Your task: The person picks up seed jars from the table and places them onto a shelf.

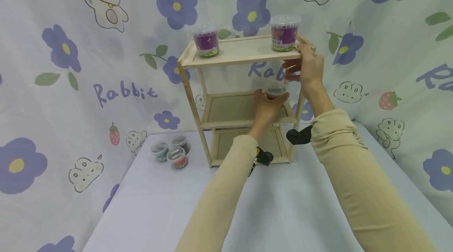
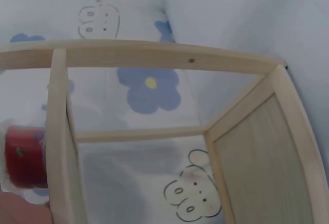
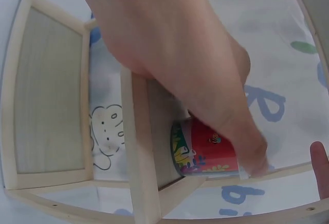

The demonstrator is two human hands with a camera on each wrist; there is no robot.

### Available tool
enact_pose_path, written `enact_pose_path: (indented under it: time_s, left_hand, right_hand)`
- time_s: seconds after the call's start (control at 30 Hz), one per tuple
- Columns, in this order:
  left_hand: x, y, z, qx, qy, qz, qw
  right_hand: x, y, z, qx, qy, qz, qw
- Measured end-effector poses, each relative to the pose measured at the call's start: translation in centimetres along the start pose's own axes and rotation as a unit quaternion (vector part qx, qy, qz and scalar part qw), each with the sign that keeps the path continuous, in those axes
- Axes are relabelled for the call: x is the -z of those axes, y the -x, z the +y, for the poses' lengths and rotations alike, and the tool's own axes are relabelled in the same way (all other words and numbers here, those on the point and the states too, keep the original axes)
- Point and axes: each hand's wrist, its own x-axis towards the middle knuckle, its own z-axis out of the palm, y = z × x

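A three-tier wooden shelf (image 1: 244, 123) stands at the back. On its middle tier, toward the right side, my left hand (image 1: 267, 108) grips a clear-lidded tub (image 1: 276, 90); the right wrist view shows this tub's red label (image 3: 213, 149) with my left hand (image 3: 190, 64) over it. My right hand (image 1: 311, 67) holds the top tier's right front corner, thumb above and fingers below the edge. Close to that thumb a purple-labelled tub (image 1: 284, 34) stands on the top tier, and another purple tub (image 1: 207, 41) stands at its left end.
Three small lidded tubs, one teal (image 1: 160, 151), one dark (image 1: 180, 144) and one red (image 1: 177, 157), sit together on the white table (image 1: 141, 205) left of the shelf. A patterned curtain (image 1: 124, 59) hangs close behind the shelf.
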Motion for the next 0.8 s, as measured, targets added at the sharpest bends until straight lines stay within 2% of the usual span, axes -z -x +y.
enact_pose_path:
  time_s: [0.2, 0.33, 0.47, 0.6, 0.8]
  left_hand:
    - [1.4, 0.7, -0.3, -0.012, -0.029, 0.007, 0.9995]
    - [2.8, 1.8, -0.9, -0.057, -0.072, -0.010, 0.9957]
    - [4.4, 3.9, -1.8, -0.095, -0.110, -0.043, 0.9884]
    - [6.4, 6.3, -2.6, -0.128, -0.117, -0.068, 0.9826]
    - [10.1, 9.5, -4.8, -0.177, -0.168, -0.070, 0.9671]
  right_hand:
    - [0.0, 0.1, 0.0, 0.011, 0.005, -0.004, 0.9999]
    - [0.0, 0.0, 0.0, 0.007, 0.002, -0.004, 1.0000]
    - [0.1, 0.0, 0.0, 0.003, -0.005, -0.002, 1.0000]
    - [0.2, -0.1, -0.1, -0.001, -0.005, -0.002, 1.0000]
    - [0.1, 0.0, -0.2, -0.007, -0.007, -0.006, 0.9999]
